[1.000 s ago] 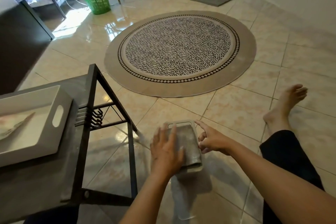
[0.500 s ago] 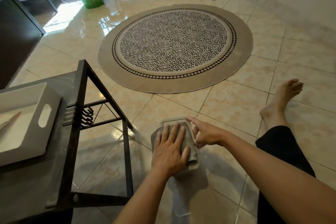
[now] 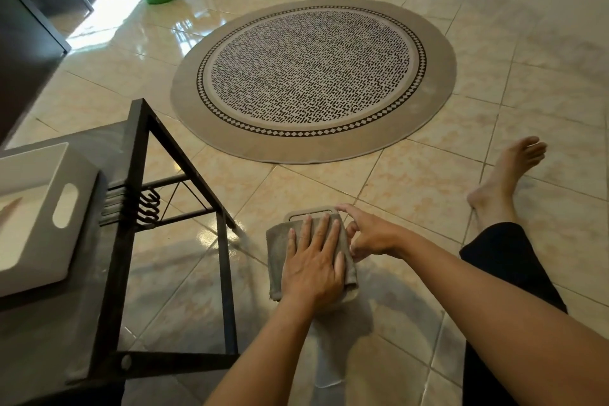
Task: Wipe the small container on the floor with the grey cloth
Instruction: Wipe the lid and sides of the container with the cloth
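My left hand [image 3: 313, 265] lies flat, fingers spread, pressing the cloth [image 3: 278, 252] down onto the container [image 3: 309, 212]; it grips nothing, just bears down with the palm. My right hand [image 3: 370, 234] steadies the container from its right side, forefinger stretched to the far corner, the other fingers curled against the edge; how tightly it pinches I cannot tell.

The container sits on the floor [image 3: 412, 184] straight in front of me, just right of the black table [image 3: 138, 181], near side of the round rug [image 3: 313, 76]. The cloth covers most of its top; only the far rim and a bit of the near right corner show.

I judge the wiping to be under way, mid-stroke on the top face. Whether the top is clean yet is hidden under the cloth, and the sides likely remain to be done.
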